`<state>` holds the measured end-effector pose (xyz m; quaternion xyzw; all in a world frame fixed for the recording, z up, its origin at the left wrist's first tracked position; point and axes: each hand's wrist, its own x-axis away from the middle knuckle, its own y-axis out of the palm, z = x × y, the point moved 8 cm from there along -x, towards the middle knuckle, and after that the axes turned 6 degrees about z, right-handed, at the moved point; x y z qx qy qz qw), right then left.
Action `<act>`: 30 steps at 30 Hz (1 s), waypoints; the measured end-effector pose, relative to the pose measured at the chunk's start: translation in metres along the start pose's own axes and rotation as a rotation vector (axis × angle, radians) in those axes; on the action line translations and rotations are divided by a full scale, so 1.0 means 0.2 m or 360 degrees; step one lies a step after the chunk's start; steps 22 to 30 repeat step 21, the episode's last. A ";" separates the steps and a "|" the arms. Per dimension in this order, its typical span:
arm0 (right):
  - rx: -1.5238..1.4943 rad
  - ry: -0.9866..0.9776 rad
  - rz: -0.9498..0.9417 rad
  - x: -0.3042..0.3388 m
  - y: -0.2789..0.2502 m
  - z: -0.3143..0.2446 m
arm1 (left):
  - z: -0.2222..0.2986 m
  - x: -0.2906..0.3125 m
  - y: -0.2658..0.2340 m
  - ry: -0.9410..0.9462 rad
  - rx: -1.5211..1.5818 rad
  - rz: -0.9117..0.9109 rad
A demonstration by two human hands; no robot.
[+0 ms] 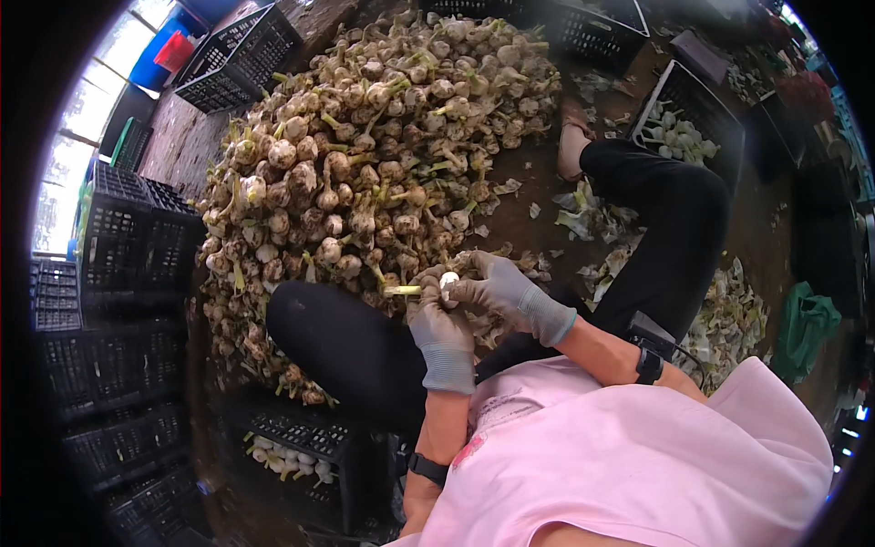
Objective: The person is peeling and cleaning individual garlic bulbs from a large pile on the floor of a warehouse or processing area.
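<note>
A garlic bulb point(448, 281), white and peeled-looking, is held in front of me with its pale yellow-green stem pointing left. My left hand point(439, 326), in a grey work glove, is closed around the stem side of it. From the right, my right hand point(510, 294), gloved too, pinches at the bulb with bent fingers; the fingertips partly hide it. Just beyond both hands rises a big heap of unpeeled garlic point(365, 155), earthy brown with stems on.
Black plastic crates point(137, 237) stack up along the left. One crate point(301, 428) at lower left and another point(684, 118) at upper right hold white garlic. Peeled skins point(734, 319) lie on the floor by my right leg, near a green bag point(807, 333).
</note>
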<state>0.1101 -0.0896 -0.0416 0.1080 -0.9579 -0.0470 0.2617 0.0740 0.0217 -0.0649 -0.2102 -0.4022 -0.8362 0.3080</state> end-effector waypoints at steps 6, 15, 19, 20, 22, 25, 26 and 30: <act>-0.0633 0.0435 -0.0213 0.05 0.03 0.08 | -0.09 -0.09 -0.13 -0.0433 0.0417 0.0036; 0.1279 -0.0984 0.0381 0.01 -0.12 -0.10 | 0.01 0.01 0.07 -0.0088 -0.0605 -0.0254; 0.0835 -0.0640 0.0334 0.02 -0.05 -0.18 | 0.00 0.17 0.29 0.0004 -0.0671 -0.0624; 0.0770 -0.0125 0.0146 0.01 -0.18 -0.21 | -0.01 0.22 0.37 -0.0143 -0.0657 -0.0831; 0.0600 -0.0265 0.0168 0.01 -0.31 -0.28 | 0.00 0.29 0.47 -0.0058 -0.0692 -0.0949; 0.0600 -0.0265 0.0168 0.01 -0.31 -0.28 | 0.00 0.29 0.47 -0.0058 -0.0692 -0.0949; 0.0600 -0.0265 0.0168 0.01 -0.31 -0.28 | 0.00 0.29 0.47 -0.0058 -0.0692 -0.0949; 0.0600 -0.0265 0.0168 0.01 -0.31 -0.28 | 0.00 0.29 0.47 -0.0058 -0.0692 -0.0949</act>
